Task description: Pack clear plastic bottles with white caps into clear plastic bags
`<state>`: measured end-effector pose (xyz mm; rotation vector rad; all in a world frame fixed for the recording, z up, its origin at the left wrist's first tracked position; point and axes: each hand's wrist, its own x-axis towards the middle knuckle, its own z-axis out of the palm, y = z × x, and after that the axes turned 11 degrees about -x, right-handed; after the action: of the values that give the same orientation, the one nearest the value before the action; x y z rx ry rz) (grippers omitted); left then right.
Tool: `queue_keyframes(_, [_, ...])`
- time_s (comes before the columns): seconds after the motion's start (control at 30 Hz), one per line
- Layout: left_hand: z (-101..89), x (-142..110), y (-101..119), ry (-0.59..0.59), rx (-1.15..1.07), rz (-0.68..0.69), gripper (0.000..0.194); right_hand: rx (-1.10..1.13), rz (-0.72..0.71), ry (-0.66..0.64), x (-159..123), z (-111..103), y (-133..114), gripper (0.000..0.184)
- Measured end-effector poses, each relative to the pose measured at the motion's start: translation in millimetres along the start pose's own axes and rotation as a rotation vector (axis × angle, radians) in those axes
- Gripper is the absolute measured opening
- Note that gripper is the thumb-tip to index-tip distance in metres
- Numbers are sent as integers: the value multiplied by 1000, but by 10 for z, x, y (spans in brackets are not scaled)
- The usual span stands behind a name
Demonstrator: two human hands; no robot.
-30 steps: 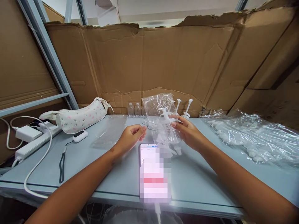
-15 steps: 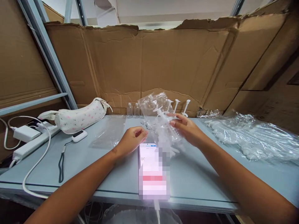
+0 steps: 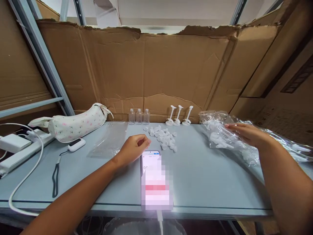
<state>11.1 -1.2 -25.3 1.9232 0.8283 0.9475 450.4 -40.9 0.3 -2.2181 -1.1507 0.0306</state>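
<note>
1. At the far left of the pale blue-grey tabletop [image 3: 207, 182], a white power strip [image 3: 17, 155] lay with a white charger block [image 3: 11, 142] beside it and a white cable [image 3: 26, 173] looping toward the front edge.
2. Just right of these lay a white fabric pouch with small pink flowers [image 3: 73, 124], and in front of it a small white oval device on a black wrist strap [image 3: 76, 144].
3. A flat clear plastic sheet [image 3: 110, 140] lay between the pouch and the left hand.
4. The left hand [image 3: 133, 148] rested on the table with its fingers loosely curled inward, grasping nothing that could be seen, just beside the top corner of a lit smartphone with a blurred screen [image 3: 155, 179].
5. Behind it, three small clear plastic bottles [image 3: 139, 116] stood in a row against the brown cardboard wall [image 3: 156, 68].
6. A scattered heap of small white plastic caps [image 3: 163, 137] lay on the table beyond the phone, well apart from both hands.
7. Three white pump tubes standing on round bases [image 3: 179, 117] stood right of the bottles.
8. The right hand [image 3: 246, 133] lay with fingers extended and relaxed on a crinkled clear plastic bag of white pump parts [image 3: 220, 135], touching its top without closing round it.
9. More clear bags of white parts [image 3: 293, 150] stretched off to the right.
</note>
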Motion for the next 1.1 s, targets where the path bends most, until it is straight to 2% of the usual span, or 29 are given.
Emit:
queue_keyframes(0.1, [-3, -8, -2, -11, 48, -6, 30, -42, 70, -173, 74, 24, -1, 11])
queue_keyframes(0.2, [-9, -14, -3, -19, 90, -17, 30, -168, 111, -211, 181, 52, -94, 29])
queue_keyframes(0.37, [-18, -24, 10, -19, 152, 9, 30, -426, 39, -121, 235, 80, -326, 21])
queue_keyframes(0.53, [-16, -20, 42, -15, 216, 31, 28, -628, -7, 50, 14, 120, -705, 23])
queue_keyframes(0.63, [-14, -21, 67, -16, 320, 41, 27, -663, -142, 78, -150, 211, -1036, 29])
queue_keyframes(0.83, [-49, 12, 59, -27, 634, 77, 22, -658, -423, -10, -355, 566, -1620, 32])
queue_keyframes(0.97, [-111, 175, -20, -5, 796, 65, 24, -663, -565, -81, -466, 804, -1822, 34])
queue_keyframes(1.1, [-246, 474, -160, 79, 862, 25, 42, -671, -675, -141, -576, 956, -1894, 32])
